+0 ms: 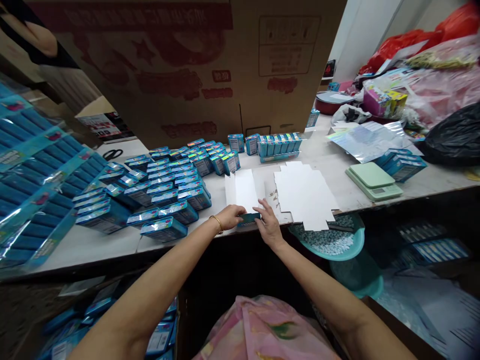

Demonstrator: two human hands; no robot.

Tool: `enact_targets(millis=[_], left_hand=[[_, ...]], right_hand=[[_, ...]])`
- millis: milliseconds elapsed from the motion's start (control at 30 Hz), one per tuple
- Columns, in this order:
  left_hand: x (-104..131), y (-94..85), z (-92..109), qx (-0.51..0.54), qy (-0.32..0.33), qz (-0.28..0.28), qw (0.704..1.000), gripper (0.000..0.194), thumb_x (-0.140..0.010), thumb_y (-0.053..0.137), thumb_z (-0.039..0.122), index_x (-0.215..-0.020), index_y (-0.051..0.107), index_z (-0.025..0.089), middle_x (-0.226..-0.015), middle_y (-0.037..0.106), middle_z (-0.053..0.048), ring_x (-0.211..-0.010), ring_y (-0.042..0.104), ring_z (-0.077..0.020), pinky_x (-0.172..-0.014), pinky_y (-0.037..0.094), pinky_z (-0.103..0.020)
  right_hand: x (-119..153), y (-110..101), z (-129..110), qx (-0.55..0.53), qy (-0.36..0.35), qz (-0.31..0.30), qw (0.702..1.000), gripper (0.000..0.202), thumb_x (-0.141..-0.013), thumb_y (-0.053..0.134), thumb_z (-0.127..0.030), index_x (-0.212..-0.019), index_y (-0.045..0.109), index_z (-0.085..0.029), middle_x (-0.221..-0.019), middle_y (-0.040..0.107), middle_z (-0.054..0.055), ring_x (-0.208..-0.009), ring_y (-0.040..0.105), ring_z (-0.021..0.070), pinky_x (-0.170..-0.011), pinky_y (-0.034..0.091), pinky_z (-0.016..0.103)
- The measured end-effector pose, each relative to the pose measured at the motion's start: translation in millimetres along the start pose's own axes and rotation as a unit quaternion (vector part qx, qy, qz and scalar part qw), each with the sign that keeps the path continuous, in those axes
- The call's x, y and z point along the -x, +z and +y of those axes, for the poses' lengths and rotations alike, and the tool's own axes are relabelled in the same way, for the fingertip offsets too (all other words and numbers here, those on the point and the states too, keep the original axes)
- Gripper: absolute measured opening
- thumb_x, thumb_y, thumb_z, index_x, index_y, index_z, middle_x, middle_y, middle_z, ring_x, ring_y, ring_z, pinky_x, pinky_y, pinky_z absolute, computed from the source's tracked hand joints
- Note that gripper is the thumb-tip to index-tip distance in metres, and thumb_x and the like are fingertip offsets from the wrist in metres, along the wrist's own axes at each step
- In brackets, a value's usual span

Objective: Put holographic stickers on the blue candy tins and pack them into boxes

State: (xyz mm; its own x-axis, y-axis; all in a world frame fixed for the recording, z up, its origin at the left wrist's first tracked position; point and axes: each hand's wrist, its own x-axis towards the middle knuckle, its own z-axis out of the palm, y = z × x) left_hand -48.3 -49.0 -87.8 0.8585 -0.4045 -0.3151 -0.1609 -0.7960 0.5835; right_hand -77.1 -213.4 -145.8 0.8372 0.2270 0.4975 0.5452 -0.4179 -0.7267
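Note:
A partly folded cardboard display box (244, 186), white inside with a blue printed front flap, lies at the table's front edge. My left hand (230, 218), with a bracelet at the wrist, pinches the left end of that flap. At its right end my right hand (269, 223) grips between thumb and fingers, the index finger raised along the side. To the right, a flat white die-cut box blank (304, 194) overhangs the edge. Many small blue boxes (168, 182) stand in rows left of my hands. Behind sits a filled display box (280, 146).
A large carton (187, 75) rises at the back. Black scissors (112, 154) lie near stacked filled displays (33, 175). At right are a green scale (374, 180) and a black bag (455, 132). Below the edge sits a teal basin (354, 250) of small pale pieces. A person (48, 45) is behind left.

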Motion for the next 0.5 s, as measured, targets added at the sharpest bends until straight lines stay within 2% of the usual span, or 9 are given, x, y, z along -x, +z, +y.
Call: enact_targets(millis=[67, 133, 233, 300, 400, 500], left_hand=[[-2, 2.8, 0, -0.003, -0.038, 0.024, 0.999, 0.022, -0.067, 0.050, 0.011, -0.087, 0.056, 0.016, -0.072, 0.060, 0.001, -0.064, 0.054, -0.0118, -0.062, 0.043, -0.024], [-3, 8.6, 1, -0.026, -0.056, 0.074, 0.995, 0.031, -0.067, 0.051, 0.010, -0.097, 0.051, 0.018, -0.080, 0.059, -0.001, -0.068, 0.055, -0.0127, -0.064, 0.044, -0.026], [1, 20.9, 3, -0.131, -0.020, 0.172, 0.976, 0.027, -0.070, 0.048, 0.007, -0.093, 0.053, 0.020, -0.096, 0.055, -0.005, -0.087, 0.053, -0.0167, -0.077, 0.043, -0.033], [6, 29.3, 4, -0.201, 0.008, 0.214, 0.956, 0.022, -0.074, 0.042, 0.007, -0.083, 0.056, 0.021, -0.099, 0.054, -0.005, -0.100, 0.049, -0.0201, -0.089, 0.035, -0.043], [13, 39.9, 3, -0.265, 0.051, 0.236, 0.934, 0.024, -0.077, 0.039, 0.007, -0.086, 0.056, 0.021, -0.101, 0.057, -0.006, -0.111, 0.043, -0.0220, -0.099, 0.016, -0.054], [13, 48.3, 3, -0.302, 0.070, 0.223, 0.924, 0.026, -0.077, 0.039, 0.007, -0.095, 0.054, 0.019, -0.100, 0.059, -0.006, -0.107, 0.046, -0.0200, -0.101, 0.013, -0.053]], right_hand=[[0, 0, 1, 0.001, 0.002, -0.002, 1.000, 0.039, -0.076, 0.037, -0.007, -0.110, 0.049, -0.020, -0.131, 0.036, 0.007, -0.127, 0.023, 0.0171, -0.102, 0.028, 0.038], [0, 0, 1, 0.008, 0.004, -0.004, 1.000, 0.038, -0.076, 0.036, -0.006, -0.109, 0.050, -0.021, -0.132, 0.034, 0.007, -0.128, 0.022, 0.0170, -0.102, 0.028, 0.038], [0, 4, -1, 0.018, 0.008, 0.000, 1.000, 0.035, -0.076, 0.035, -0.004, -0.103, 0.052, -0.019, -0.133, 0.033, 0.007, -0.129, 0.019, 0.0169, -0.102, 0.028, 0.038], [0, 7, -2, 0.026, 0.014, 0.007, 1.000, 0.034, -0.076, 0.034, -0.004, -0.100, 0.052, -0.018, -0.133, 0.033, 0.008, -0.129, 0.017, 0.0171, -0.103, 0.027, 0.039], [-1, 11, -4, 0.030, 0.020, 0.015, 0.999, 0.032, -0.077, 0.033, -0.004, -0.100, 0.052, -0.015, -0.133, 0.032, 0.010, -0.130, 0.016, 0.0172, -0.103, 0.026, 0.038], [-2, 11, -5, 0.015, 0.015, 0.016, 1.000, 0.033, -0.076, 0.032, -0.003, -0.101, 0.051, -0.014, -0.133, 0.032, 0.011, -0.130, 0.016, 0.0171, -0.104, 0.025, 0.038]])
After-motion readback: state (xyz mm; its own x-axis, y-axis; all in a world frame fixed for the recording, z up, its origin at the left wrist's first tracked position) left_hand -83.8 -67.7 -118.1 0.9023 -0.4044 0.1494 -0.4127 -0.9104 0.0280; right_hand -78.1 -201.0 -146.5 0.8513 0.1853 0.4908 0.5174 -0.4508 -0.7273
